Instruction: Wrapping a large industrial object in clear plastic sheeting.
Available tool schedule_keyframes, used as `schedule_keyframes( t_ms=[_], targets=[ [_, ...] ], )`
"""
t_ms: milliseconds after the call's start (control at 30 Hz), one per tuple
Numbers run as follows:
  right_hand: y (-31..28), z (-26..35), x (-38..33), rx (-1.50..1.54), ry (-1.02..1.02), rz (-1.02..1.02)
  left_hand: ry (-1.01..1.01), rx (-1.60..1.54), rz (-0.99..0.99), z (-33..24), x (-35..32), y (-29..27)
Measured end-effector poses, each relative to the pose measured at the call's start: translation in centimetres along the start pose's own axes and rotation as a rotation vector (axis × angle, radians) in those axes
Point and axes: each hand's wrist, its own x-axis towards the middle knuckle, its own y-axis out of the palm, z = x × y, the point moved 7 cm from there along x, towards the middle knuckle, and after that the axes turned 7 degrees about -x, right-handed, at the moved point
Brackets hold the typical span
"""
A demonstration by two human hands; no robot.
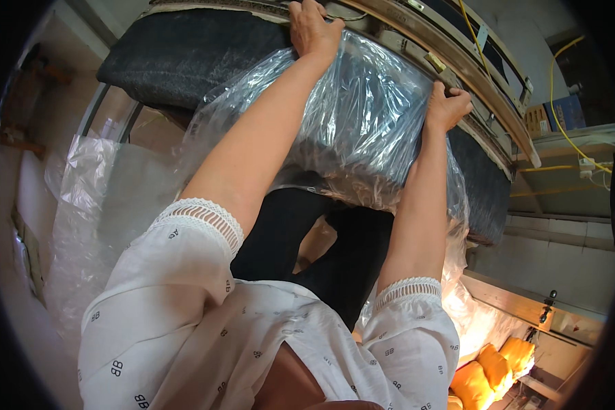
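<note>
On your right you have a pale tiled wall (560, 256) with a shelf (574, 137) above it, carrying a blue box (566, 113) and looping yellow cables (560, 89). Low right, orange cushions (499, 369) glow in strong light. On your left, clear plastic sheeting (82, 225) hangs against a dim wall.

Metal-edged bench (458, 75) — a dark padded slab (184, 55), probably, lies on it.

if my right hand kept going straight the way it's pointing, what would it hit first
Probably the metal frame rail just past it. The right hand is closed on the edge of the clear plastic bag and points up toward that rail; depth is hard to judge, so they may already touch.
</note>
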Motion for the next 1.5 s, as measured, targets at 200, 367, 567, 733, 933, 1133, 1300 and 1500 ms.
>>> schedule_keyframes(
  t_ms=[200, 367, 567, 733, 933, 1133, 1300, 1500],
  targets=[
    [0.5, -1.9, 0.8, 0.127, 0.069, -0.019, -0.461, -0.520, -0.183, 7.0, 2.5, -0.1],
    [-0.7, -3.3, 1.3, 0.287, 0.281, -0.091, -0.422, -0.477, -0.169, 4.8, 2.7, -1.3],
    [-1.1, -4.6, 2.5, 0.282, 0.236, -0.116, -0.124, 0.155, 0.268, 2.7, 1.3, -0.9],
    [-8.6, -0.8, -1.0, 1.290, 0.335, 0.407, -0.009, -0.255, 0.502, 2.8, 2.2, -2.9],
    [-20.3, -6.0, -15.6, 0.771, 0.280, 0.895, 0.048, -0.165, 0.391, 4.1, 4.7, -15.6],
    [-22.2, -17.9, -19.5, 0.306, 0.368, 0.392, -0.384, -0.339, 0.262, 11.1, 8.2, -33.2],
    [-19.1, -17.0, -19.0, 0.439, 0.356, 0.376, -0.262, -0.187, 0.136, 8.6, 7.8, -41.8],
    [-18.5, -19.2, -19.6, 0.452, 0.378, 0.126, -0.215, -0.073, -0.119, 8.5, 9.0, -56.7]
  ],
)
